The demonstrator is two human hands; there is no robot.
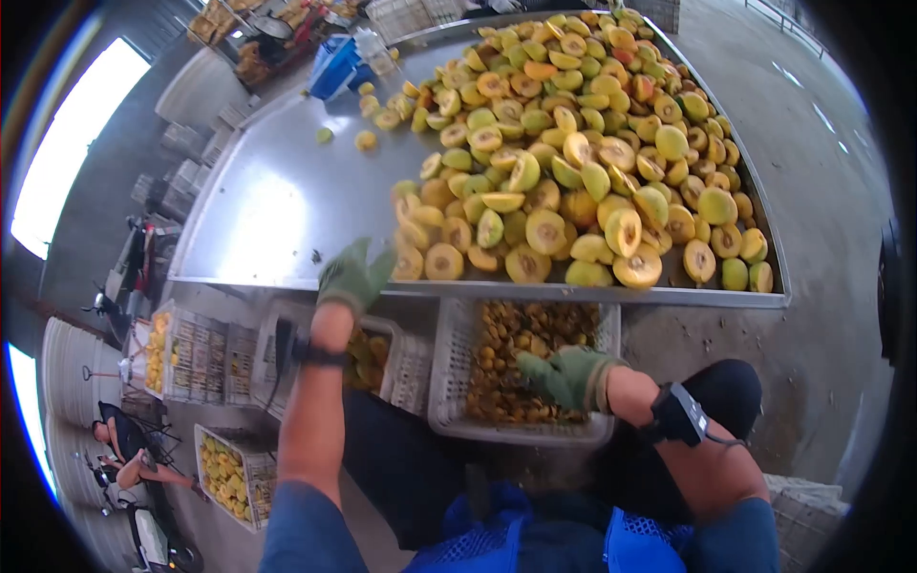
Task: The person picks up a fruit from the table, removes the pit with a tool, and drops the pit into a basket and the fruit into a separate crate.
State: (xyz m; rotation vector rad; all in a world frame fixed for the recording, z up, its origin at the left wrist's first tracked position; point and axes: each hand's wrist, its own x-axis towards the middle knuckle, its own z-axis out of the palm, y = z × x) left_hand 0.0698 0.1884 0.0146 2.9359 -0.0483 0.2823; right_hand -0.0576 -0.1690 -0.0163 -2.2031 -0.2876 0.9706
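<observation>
My left hand [355, 277], in a green glove, is at the front edge of the metal table [263, 205]. Its fingers and thumb are spread, and nothing shows in them. Green-gloved as well, my right hand [565, 378] hovers over a white plastic crate [521, 435] of small brown fruit stones [501, 334]. Those fingers are bent together, hiding whatever they may hold. A large heap of halved yellow-green peaches [546, 232] covers the table's right side, many with brown centres facing up. Below my left arm stands another crate [411, 368] with yellowish pieces inside.
A blue container [336, 69] and a clear one [374, 53] sit at the table's far left. Crates of yellow fruit [224, 477] stand on the floor at left. A seated person [129, 449] and scooters are farther left. My knees flank the stone crate.
</observation>
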